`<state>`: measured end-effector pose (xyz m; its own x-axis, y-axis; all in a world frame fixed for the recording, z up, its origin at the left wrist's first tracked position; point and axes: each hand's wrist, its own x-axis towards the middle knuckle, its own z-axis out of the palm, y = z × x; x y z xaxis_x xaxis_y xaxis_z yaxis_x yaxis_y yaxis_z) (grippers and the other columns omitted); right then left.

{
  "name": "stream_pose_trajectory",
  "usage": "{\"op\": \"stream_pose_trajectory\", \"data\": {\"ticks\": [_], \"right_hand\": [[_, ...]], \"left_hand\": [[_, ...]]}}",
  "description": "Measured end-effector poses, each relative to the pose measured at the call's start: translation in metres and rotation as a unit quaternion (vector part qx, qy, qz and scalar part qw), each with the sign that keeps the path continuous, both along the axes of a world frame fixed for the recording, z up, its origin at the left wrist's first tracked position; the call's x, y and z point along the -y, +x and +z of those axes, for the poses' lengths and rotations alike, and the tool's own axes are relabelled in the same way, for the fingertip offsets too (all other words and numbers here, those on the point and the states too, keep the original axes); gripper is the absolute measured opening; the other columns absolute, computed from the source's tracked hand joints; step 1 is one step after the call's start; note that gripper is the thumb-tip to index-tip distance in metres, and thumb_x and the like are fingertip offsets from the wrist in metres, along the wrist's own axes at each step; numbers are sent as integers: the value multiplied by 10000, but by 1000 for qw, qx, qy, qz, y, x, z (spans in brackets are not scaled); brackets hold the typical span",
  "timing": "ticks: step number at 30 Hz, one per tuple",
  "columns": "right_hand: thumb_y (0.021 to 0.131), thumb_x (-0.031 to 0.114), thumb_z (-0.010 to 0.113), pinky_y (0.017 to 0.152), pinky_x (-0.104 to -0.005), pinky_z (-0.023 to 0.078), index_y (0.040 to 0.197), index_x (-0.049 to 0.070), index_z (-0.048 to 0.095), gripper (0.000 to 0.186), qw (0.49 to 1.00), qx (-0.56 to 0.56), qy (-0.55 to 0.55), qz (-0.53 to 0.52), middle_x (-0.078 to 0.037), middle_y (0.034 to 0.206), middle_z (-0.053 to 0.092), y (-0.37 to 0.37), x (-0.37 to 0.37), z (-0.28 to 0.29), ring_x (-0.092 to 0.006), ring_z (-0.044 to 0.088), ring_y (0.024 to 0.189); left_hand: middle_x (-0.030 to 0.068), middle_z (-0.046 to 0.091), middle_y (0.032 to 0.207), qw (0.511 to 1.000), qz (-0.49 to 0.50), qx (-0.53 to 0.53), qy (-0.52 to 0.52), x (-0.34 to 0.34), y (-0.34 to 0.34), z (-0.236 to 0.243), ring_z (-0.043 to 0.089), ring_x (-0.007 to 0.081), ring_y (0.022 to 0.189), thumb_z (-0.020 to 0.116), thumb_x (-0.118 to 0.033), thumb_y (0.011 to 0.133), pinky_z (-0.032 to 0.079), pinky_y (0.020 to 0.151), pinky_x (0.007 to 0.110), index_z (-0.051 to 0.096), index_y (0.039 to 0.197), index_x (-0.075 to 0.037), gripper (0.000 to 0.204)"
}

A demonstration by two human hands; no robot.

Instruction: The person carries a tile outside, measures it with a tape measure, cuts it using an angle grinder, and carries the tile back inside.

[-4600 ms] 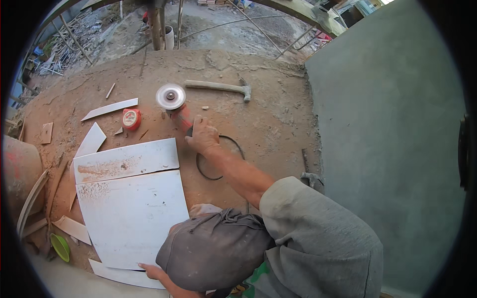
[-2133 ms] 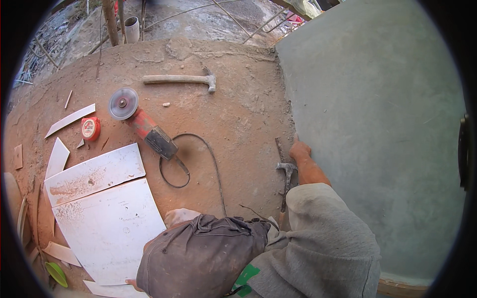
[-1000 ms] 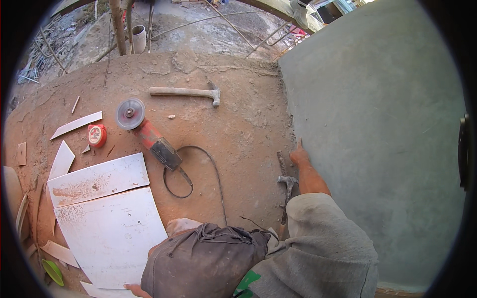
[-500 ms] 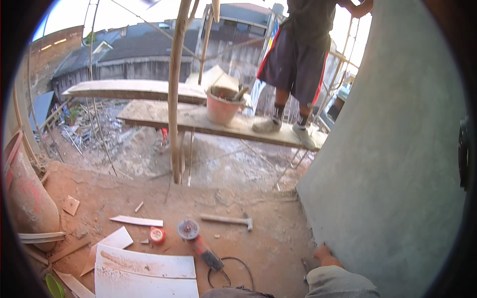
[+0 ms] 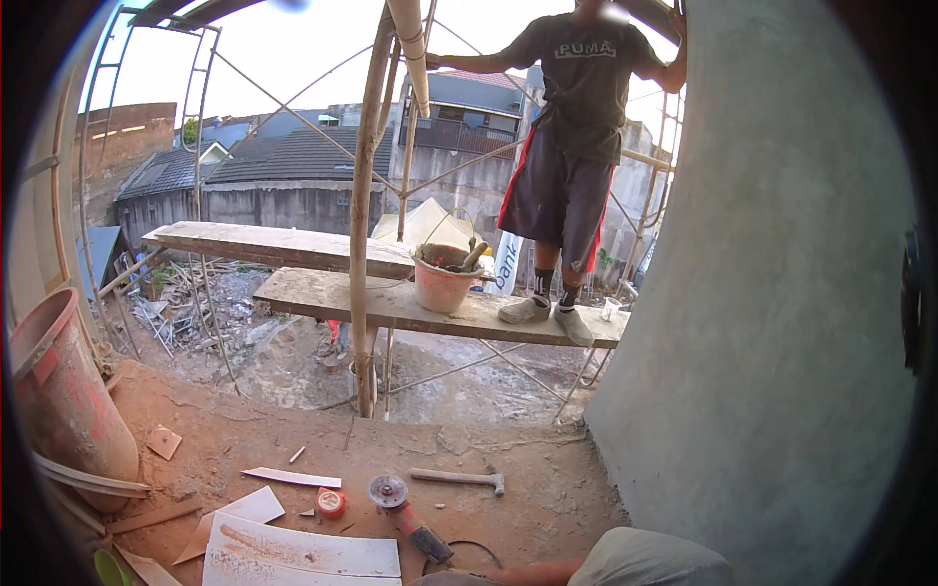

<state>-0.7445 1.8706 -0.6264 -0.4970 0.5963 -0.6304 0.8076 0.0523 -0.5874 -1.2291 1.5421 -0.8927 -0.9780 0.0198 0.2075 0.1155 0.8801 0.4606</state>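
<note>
Neither of my hands shows; only a strip of bare forearm (image 5: 540, 572) lies along the bottom edge, beside my grey-clad knee (image 5: 650, 559). Nearest to it is an angle grinder (image 5: 410, 525), orange and black, its disc pointing away and its cord curling to the right. Beyond the grinder lies a wooden-handled hammer (image 5: 454, 476), head to the right. A red tape measure (image 5: 330, 503) sits left of the disc. White tile-like panels (image 5: 322, 557), stained with reddish dust, rest at the lower left. A narrow white strip (image 5: 291, 478) lies behind the tape measure.
A grey plastered wall (image 5: 762, 293) bounds the right. Past the floor's edge (image 5: 489, 430), a person (image 5: 576, 127) stands on a scaffold plank (image 5: 391, 305) beside a mortar bucket (image 5: 445, 286). A scaffold pole (image 5: 362, 225) rises in front. At left stands a tall, dirty pinkish container (image 5: 73, 410).
My right hand, low by the wall before, has left the view. My view has tilted up, showing more of the person, whose arms are now spread to the scaffold and the wall.
</note>
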Motion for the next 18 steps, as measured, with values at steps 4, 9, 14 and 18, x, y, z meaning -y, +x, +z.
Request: {"op": "stream_pose_trajectory", "data": {"ticks": [4,9,14,18], "right_hand": [[842,398,501,878,-417,449,1102,31,613,463,998,-42,29,-39,-195,1109,616,-30,10,16,-339,575,1041],[843,400,508,879,-414,445,1113,27,604,470,994,-53,48,-79,-200,1107,613,-27,7,24,-343,572,1041],[844,402,515,881,-412,442,1125,23,596,478,990,-73,67,-102,-205,1106,610,-42,22,23,-347,570,1040],[845,404,520,882,-410,439,1134,20,589,485,978,-120,110,-131,-209,1105,608,-35,35,3,-351,568,1040]], "left_hand": [[230,568,1128,990,128,61,18,-17,-19,6,616,325,964,455,-291,908,532,736,409,420,1267,70,511],[282,546,1136,970,207,121,38,-45,-22,38,601,383,980,522,-371,878,521,782,453,403,1240,119,620],[330,531,1122,966,191,165,50,-64,-8,83,591,420,979,546,-400,862,506,815,492,388,1211,162,680],[341,522,1131,961,156,205,96,-66,-19,87,589,430,975,538,-415,866,515,794,487,395,1199,170,689]]}}
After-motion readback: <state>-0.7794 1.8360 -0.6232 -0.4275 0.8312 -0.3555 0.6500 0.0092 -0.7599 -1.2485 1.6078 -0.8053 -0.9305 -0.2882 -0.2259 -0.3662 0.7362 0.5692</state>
